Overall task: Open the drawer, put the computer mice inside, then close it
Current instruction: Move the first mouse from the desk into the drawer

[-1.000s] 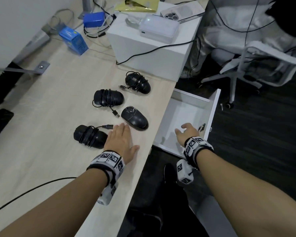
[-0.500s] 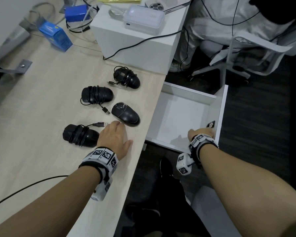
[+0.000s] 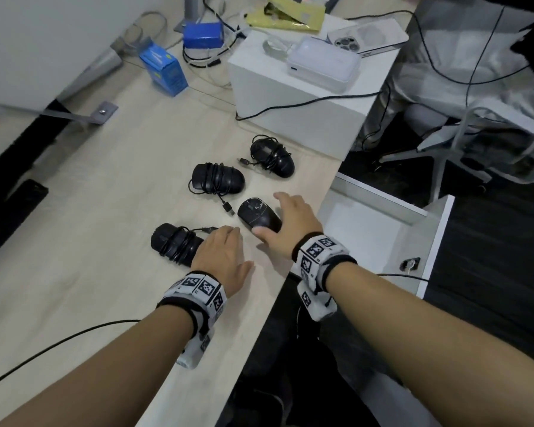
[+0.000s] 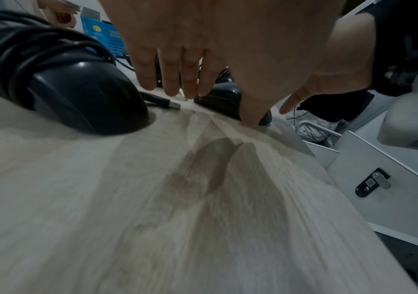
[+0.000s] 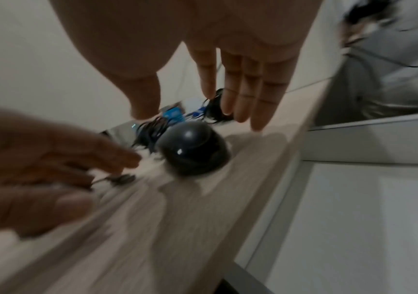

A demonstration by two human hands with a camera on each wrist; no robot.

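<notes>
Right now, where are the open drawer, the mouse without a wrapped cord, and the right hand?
drawer [image 3: 370, 238], head view, bare white floor.
mouse without a wrapped cord [image 3: 256, 214], head view, its top shell.
right hand [image 3: 290, 224], head view, back of hand.

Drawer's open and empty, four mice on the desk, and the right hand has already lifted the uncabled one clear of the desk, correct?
Not lifted. The uncabled mouse sits on the desk with the right hand spread over it, thumb and fingers either side; the right wrist view shows it resting on the wood. The rest holds: the drawer is open, nothing visible inside, four mice on the desk.
</notes>
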